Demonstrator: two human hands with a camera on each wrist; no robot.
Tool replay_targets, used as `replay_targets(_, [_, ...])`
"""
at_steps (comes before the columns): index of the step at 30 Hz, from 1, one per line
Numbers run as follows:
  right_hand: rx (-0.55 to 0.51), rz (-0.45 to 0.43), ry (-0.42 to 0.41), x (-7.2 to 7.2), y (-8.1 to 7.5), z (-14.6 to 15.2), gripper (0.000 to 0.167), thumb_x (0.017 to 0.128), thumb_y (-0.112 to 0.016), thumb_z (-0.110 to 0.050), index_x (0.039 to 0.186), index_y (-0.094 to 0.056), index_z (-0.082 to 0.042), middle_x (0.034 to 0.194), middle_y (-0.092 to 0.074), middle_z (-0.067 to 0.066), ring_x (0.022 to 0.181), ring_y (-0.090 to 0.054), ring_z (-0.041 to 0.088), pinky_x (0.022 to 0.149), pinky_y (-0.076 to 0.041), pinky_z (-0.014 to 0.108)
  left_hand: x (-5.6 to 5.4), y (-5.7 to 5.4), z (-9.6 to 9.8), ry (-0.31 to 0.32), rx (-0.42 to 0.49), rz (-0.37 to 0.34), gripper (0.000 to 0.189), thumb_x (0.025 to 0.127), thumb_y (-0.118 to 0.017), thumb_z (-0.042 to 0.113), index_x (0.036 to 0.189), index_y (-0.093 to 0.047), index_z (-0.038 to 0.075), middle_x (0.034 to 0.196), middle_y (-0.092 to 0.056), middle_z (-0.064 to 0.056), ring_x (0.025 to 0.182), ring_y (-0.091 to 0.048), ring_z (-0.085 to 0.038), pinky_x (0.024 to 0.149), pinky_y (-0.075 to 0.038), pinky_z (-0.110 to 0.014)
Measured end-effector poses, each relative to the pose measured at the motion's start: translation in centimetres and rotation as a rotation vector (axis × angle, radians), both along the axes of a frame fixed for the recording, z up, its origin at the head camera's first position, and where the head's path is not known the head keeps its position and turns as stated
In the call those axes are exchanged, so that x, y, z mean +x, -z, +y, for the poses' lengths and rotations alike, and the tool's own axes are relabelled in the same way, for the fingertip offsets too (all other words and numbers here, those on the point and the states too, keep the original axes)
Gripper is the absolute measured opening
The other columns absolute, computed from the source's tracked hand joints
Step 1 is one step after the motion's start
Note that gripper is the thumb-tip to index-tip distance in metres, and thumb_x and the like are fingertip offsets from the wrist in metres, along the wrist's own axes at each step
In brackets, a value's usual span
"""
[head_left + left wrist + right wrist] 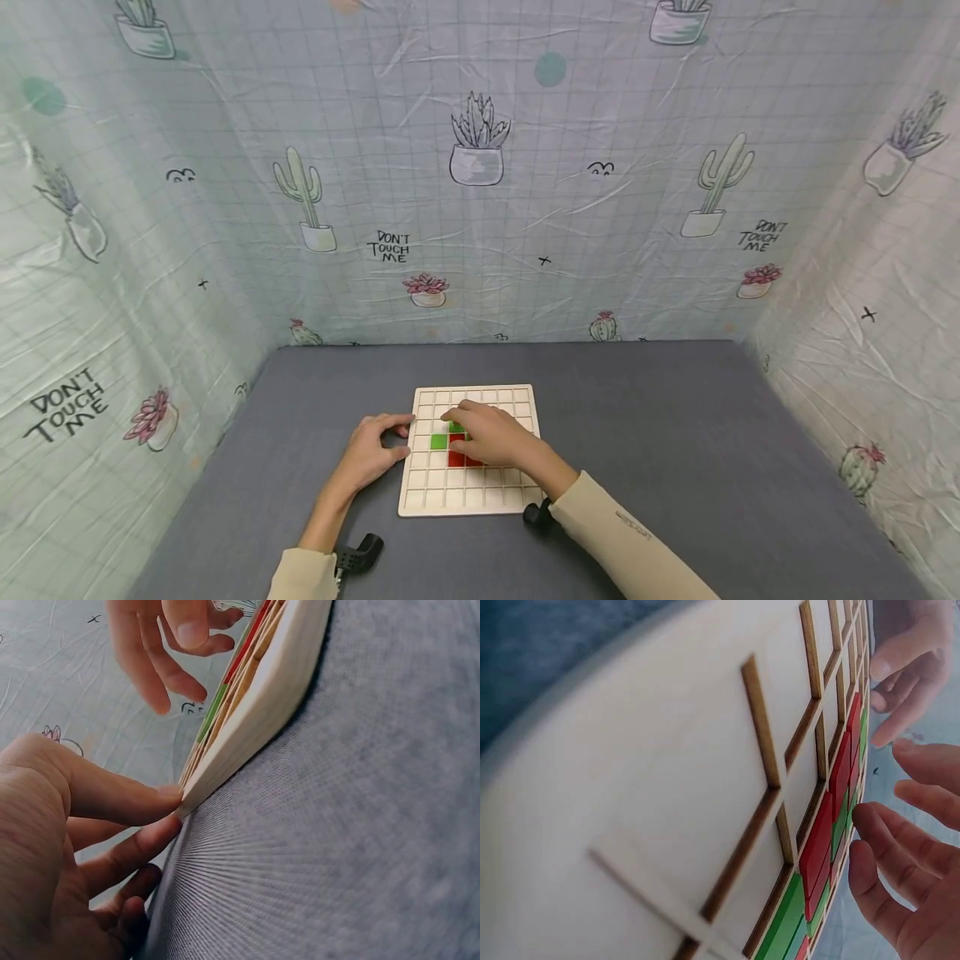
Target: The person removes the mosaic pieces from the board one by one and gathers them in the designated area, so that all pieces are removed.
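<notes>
On the grey table (645,442), near its front middle, lies a pale wooden board (435,500). The board is flat and divided by raised ribs into a grid of square cells. Several cells near its middle are fitted with tiles. A green tile (438,442) lies left of centre. A red tile (456,459) sits diagonally beside it, toward the person. A second red tile and more green show partly under the right hand (491,435); the total number of tiles cannot be told.

The left hand (369,450) is at the board's left edge. Its thumb and index fingertips touch that edge at two separate points; the fingers are relaxed and not clenched. In the left wrist view, the thumb tip bears on the board's edge, with the other fingers beside it.

The right hand is over the tiles, entering from the right. Its fingers are loosely bent and spread, and nothing is seen grasped between them. Whether a fingertip touches a tile cannot be told.

Both arms wear beige sleeves (626,537). A black wrist device (360,553) is mounted at each wrist. Behind the table hangs a pale sheet (525,208) printed with potted plants and lettering.
</notes>
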State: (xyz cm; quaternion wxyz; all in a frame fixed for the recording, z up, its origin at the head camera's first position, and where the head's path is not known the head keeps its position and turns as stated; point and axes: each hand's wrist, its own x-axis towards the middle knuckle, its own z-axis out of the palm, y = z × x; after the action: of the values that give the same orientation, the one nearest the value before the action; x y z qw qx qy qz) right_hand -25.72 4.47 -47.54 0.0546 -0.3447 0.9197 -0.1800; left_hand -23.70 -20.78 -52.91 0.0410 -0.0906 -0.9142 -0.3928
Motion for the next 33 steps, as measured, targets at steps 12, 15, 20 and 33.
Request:
replay_targets(12, [-0.01,-0.04,-0.017,-1.1,0.0,-1.2,0.036,0.099,-0.068,-0.024,0.135,-0.069,-0.018,0.123,-0.069,0.002,0.097,-0.064,0.01,0.078,-0.052,0.027,0.1,-0.1,-0.2,0.036,0.036,0.015,0.047,0.079,-0.077,0.001,0.125,-0.074,0.009,0.088,-0.067,0.004,0.084,-0.052,-0.011,0.084,-0.04,-0.031])
replay_targets(15, [-0.023,-0.053,-0.034,-1.3,0.3,-1.6,0.034,0.098,-0.069,-0.023,0.132,-0.071,-0.019,0.117,-0.069,0.001,0.096,-0.063,0.01,0.079,-0.051,0.026,0.2,-0.2,-0.3,0.025,0.017,0.028,0.048,0.077,-0.077,0.001,0.124,-0.075,0.01,0.087,-0.068,0.006,0.089,-0.049,-0.015,0.09,-0.035,-0.037])
replay_targets(20, [-0.024,-0.05,-0.055,-1.6,0.7,-2.2,0.029,0.097,-0.07,-0.023,0.126,-0.075,-0.02,0.11,-0.069,-0.001,0.093,-0.063,0.008,0.079,-0.05,0.023,0.2,0.0,-0.4,0.027,-0.023,0.025,0.051,0.077,-0.077,0.004,0.126,-0.074,0.015,0.088,-0.067,0.012,0.098,-0.05,-0.017,0.095,-0.03,-0.044])
replay_targets(33, [0.007,-0.023,-0.029,-1.6,1.5,-2.7,0.02,0.096,-0.071,-0.022,0.115,-0.078,-0.023,0.105,-0.068,-0.004,0.089,-0.061,0.006,0.075,-0.05,0.023,0.3,0.7,-0.6,0.045,-0.007,0.038,0.053,0.075,-0.08,0.006,0.127,-0.074,0.016,0.087,-0.065,0.015,0.101,-0.05,-0.016,0.094,-0.029,-0.044])
